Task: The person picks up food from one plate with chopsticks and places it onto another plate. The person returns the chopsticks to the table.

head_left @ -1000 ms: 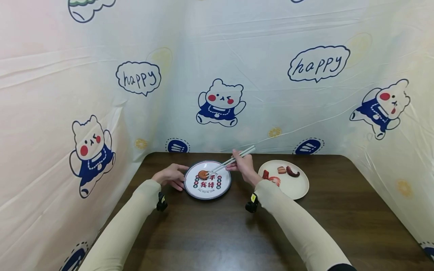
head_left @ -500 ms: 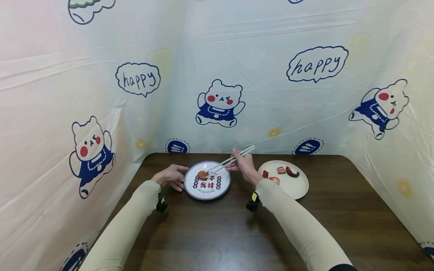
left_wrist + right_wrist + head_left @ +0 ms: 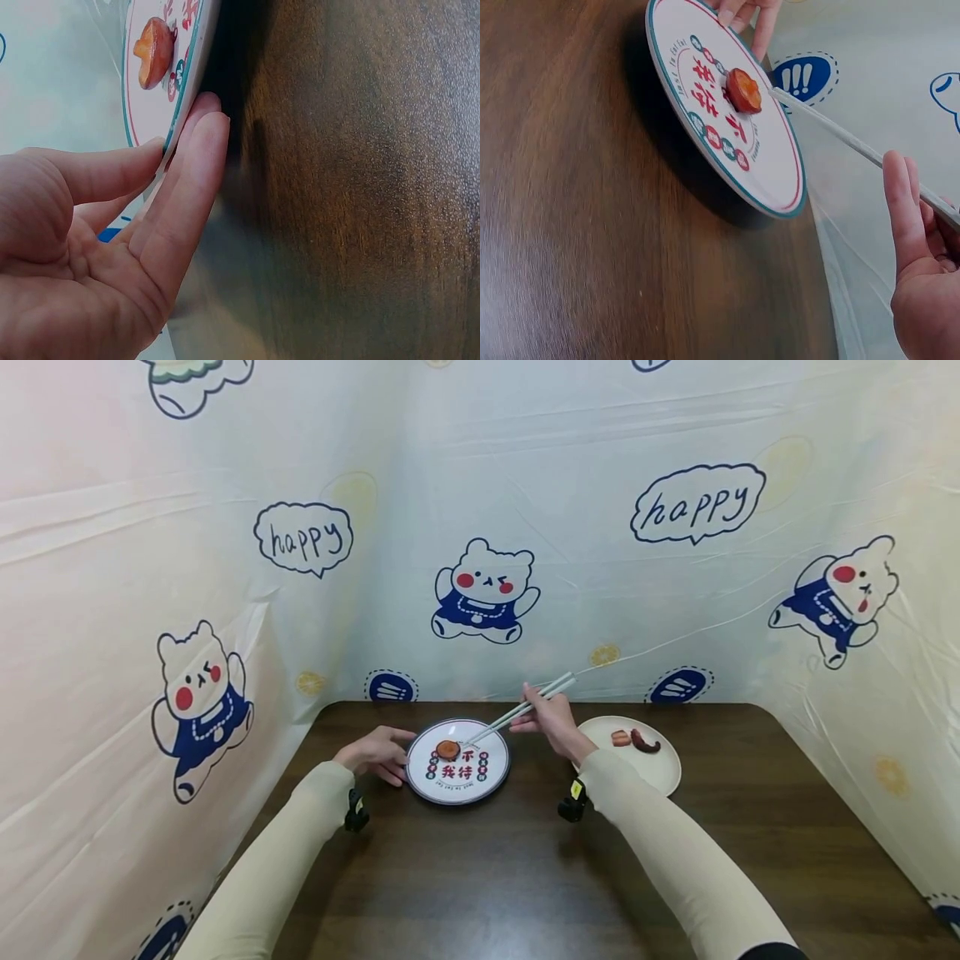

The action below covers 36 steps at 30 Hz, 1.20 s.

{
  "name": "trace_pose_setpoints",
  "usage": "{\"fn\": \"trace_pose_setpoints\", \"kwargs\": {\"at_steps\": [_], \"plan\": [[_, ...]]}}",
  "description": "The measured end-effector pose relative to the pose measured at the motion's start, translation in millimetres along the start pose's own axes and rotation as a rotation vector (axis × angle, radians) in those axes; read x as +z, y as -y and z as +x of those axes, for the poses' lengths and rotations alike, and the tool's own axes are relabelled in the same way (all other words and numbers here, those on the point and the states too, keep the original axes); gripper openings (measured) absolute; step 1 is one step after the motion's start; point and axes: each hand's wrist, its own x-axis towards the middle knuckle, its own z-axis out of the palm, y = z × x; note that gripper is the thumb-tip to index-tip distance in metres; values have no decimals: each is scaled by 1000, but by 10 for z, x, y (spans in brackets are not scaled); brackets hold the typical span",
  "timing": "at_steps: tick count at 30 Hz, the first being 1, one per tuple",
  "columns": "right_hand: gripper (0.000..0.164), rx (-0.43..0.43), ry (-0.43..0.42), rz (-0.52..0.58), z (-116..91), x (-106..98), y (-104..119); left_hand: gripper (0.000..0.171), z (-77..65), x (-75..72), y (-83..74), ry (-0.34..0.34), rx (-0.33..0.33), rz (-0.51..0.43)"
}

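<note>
A white plate with a dark rim and red characters [image 3: 457, 794] stands on the table at centre left in the head view. My left hand [image 3: 378, 752] holds its left edge, thumb on the rim and fingers underneath. On the plate sits a glossy reddish-brown piece of food [image 3: 447, 750], rounded like a mushroom cap, with an orange upper side [image 3: 745, 88]. My right hand [image 3: 553, 722] grips a pair of pale chopsticks [image 3: 498, 724] slanting down to the left. Their tips are just right of the food piece, apart from it, over the plate.
Right of my right hand is an off-white plate [image 3: 660, 777] bearing a small pinkish-brown piece [image 3: 621, 737] and a dark red curved piece [image 3: 646, 742]. My right wrist covers its left part. A patterned curtain [image 3: 570, 527] encloses the brown wooden table [image 3: 465, 877].
The chopstick tips have drawn away from the reddish-brown food piece, which stays on the plate. My right hand has shifted a little right; my left hand keeps its place.
</note>
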Motion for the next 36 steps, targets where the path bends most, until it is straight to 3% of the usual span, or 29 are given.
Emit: {"fn": "trace_pose_setpoints", "kwargs": {"at_steps": [10, 17, 22, 28, 36], "plan": [[36, 15, 61, 40, -2, -124, 79, 62, -6, -3, -8, 14, 4, 9], [42, 33, 114, 63, -2, -207, 114, 61, 5, -6, -32, 6, 8, 9], [46, 55, 86, 71, -28, -264, 134, 62, -2, 11, -25, 3, -3, -4], [37, 66, 41, 59, -56, -336, 150, 61, 4, 15, 4, -2, 0, -4], [37, -53, -43, -54, -135, -379, 203, 60, 25, 9, 10, -8, 4, -1]]}}
